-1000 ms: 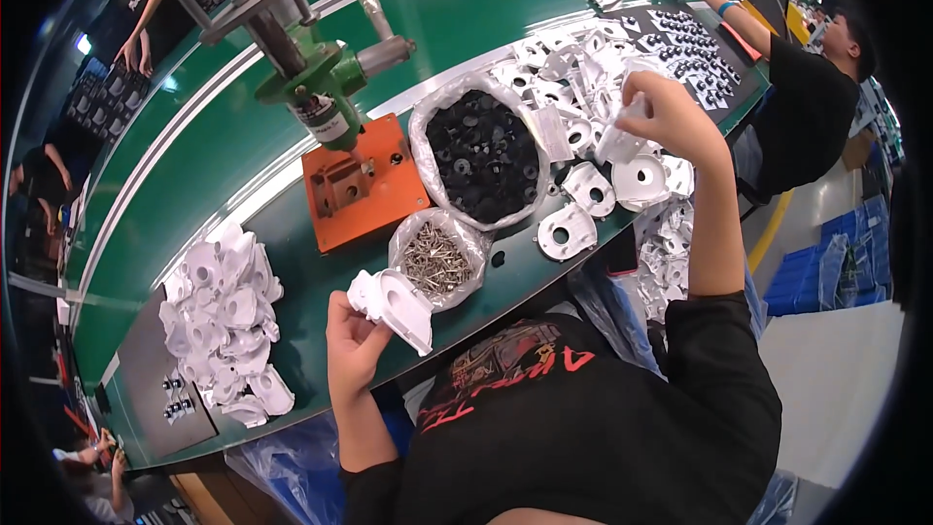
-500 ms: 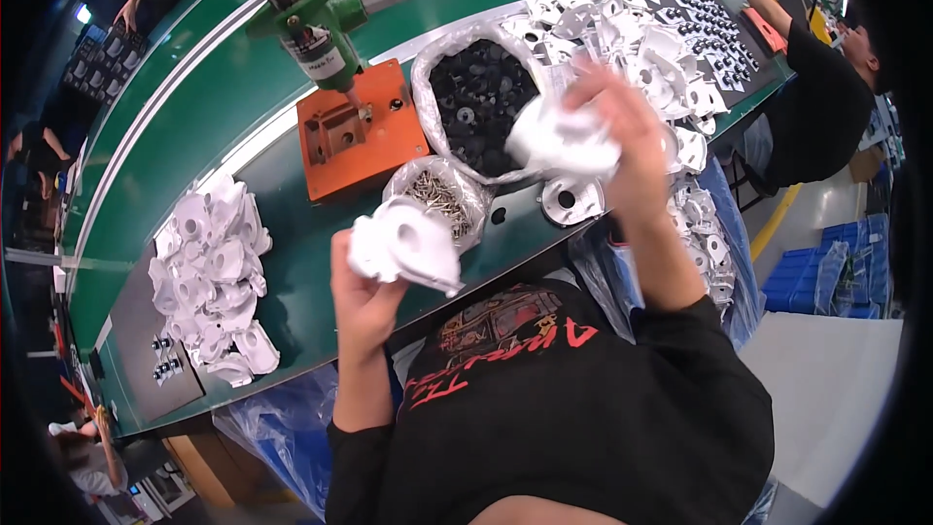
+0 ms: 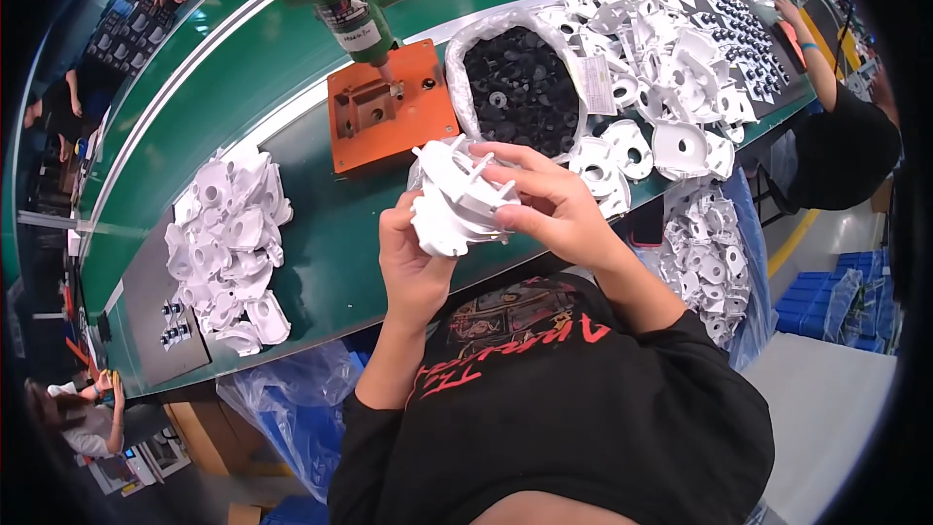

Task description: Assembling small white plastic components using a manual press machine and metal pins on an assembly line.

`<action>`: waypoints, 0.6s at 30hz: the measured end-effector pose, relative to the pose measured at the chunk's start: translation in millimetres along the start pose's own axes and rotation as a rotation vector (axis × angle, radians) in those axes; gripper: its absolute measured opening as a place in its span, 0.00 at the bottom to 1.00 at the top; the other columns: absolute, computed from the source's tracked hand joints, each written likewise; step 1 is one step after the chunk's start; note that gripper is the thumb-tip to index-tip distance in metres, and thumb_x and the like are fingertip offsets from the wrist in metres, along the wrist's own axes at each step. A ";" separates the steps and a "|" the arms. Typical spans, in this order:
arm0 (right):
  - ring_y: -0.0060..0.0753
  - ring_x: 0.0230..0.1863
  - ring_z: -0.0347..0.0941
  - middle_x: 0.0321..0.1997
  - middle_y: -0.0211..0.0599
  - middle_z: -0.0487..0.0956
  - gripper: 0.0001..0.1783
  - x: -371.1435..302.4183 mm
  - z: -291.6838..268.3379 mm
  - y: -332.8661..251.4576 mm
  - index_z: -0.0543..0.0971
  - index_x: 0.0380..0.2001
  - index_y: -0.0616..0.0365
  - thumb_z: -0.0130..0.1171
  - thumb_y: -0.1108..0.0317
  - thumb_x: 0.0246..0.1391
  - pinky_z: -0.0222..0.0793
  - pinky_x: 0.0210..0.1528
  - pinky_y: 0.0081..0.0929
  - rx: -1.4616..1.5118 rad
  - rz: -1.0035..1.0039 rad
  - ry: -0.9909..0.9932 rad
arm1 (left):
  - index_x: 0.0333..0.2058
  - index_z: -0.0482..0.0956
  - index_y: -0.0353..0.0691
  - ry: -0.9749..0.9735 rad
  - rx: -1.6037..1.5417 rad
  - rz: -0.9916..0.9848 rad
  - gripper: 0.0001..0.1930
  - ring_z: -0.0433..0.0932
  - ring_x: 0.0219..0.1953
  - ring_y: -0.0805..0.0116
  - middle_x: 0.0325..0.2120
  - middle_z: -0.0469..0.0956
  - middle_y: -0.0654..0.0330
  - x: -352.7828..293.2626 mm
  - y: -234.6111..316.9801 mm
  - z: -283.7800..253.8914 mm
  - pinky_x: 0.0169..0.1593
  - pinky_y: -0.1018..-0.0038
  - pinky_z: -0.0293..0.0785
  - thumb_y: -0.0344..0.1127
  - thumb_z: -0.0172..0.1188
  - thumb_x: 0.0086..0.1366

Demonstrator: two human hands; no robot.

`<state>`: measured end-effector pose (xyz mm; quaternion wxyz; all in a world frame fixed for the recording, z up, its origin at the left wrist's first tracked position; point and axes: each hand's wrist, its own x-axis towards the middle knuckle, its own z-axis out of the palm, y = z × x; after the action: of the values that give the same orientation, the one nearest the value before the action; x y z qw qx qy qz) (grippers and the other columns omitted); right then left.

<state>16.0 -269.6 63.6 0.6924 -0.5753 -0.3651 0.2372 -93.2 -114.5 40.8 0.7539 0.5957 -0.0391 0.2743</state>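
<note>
A long green-topped bench (image 3: 335, 267) carries a broad right-hand heap of white moulded-plastic parts (image 3: 671, 58) and a smaller left-hand heap of white moulded-plastic parts (image 3: 233, 233). Between the 2 heaps sit a clear plastic bag (image 3: 459, 87) of black pieces and an orange rectangular block (image 3: 413, 122). The right hand (image 3: 559, 209) and left hand (image 3: 413, 267) pinch 2 touching white plastic housings (image 3: 457, 199) above the bench; some left fingers are hidden.

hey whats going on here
A person's left hand and right hand together hold what look like two white parts. Beyond them, a green press stands over an orange block, beside a bag of black pieces. Heaps of similar pieces lie left and right.
</note>
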 end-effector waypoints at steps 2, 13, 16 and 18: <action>0.33 0.52 0.70 0.62 0.49 0.64 0.24 -0.6 2.1 -1.4 0.74 0.52 0.64 0.61 0.68 0.50 0.69 0.48 0.25 -0.033 -0.044 -0.021 | 0.46 0.61 0.38 0.032 -0.008 0.007 0.22 0.69 0.47 0.74 0.44 0.68 0.61 -3.7 -1.6 0.4 0.49 0.76 0.68 0.24 0.63 0.58; 0.27 0.47 0.71 0.54 0.42 0.71 0.25 1.2 7.3 9.5 0.68 0.48 0.60 0.63 0.67 0.48 0.69 0.44 0.23 0.225 0.097 -0.014 | 0.51 0.61 0.37 -0.034 -0.184 -0.073 0.23 0.70 0.51 0.68 0.47 0.69 0.58 5.6 5.0 -1.5 0.54 0.70 0.67 0.24 0.61 0.59; 0.22 0.43 0.71 0.53 0.39 0.72 0.27 3.2 4.3 6.5 0.70 0.51 0.58 0.64 0.67 0.46 0.68 0.40 0.21 0.219 0.037 0.025 | 0.43 0.62 0.37 0.022 -0.239 -0.071 0.17 0.70 0.51 0.67 0.45 0.71 0.55 7.2 9.9 0.7 0.55 0.69 0.67 0.24 0.60 0.60; 0.20 0.40 0.69 0.52 0.36 0.73 0.29 4.9 7.8 -6.6 0.70 0.53 0.57 0.65 0.67 0.45 0.67 0.38 0.20 0.022 0.033 -0.008 | 0.45 0.62 0.36 0.057 -0.219 -0.080 0.17 0.71 0.50 0.67 0.44 0.72 0.55 9.8 9.3 0.0 0.55 0.69 0.66 0.24 0.60 0.60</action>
<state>12.4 -262.5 71.7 0.6934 -0.5725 -0.3556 0.2548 -89.2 -109.6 52.7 0.8256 0.5029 -0.0233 0.2550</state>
